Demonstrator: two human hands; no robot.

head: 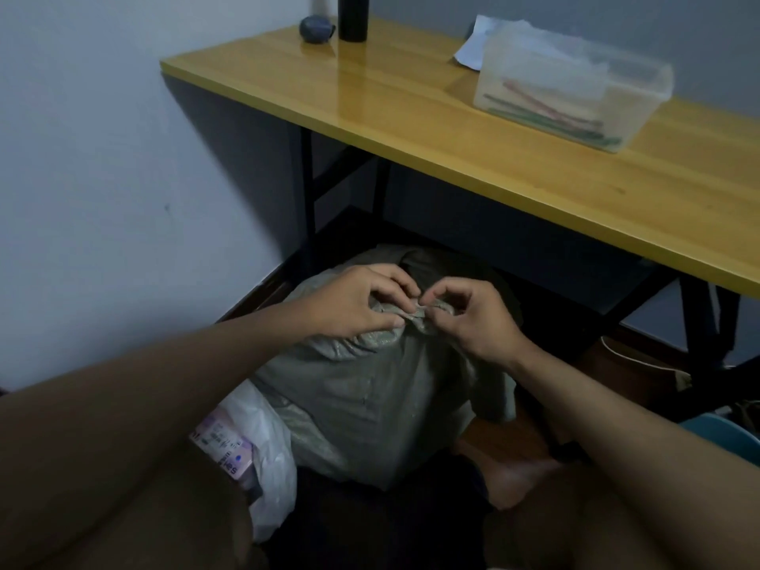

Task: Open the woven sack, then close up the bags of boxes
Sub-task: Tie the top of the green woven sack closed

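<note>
— Under the worktop [452,129], item one?
— Woven sack [370,388]; left hand [349,302] and right hand [473,318] pinch its gathered neck.
— At seven o'clock?
— White bag [267,446], boxes half hidden, print unreadable.

Yellow wooden table [452,129]: clear plastic box [575,88], black cylinder [353,16], grey lump [316,30]. Floor: woven sack [370,388].

grey-green woven sack [370,388] (dull), yellow table [411,117]
</note>
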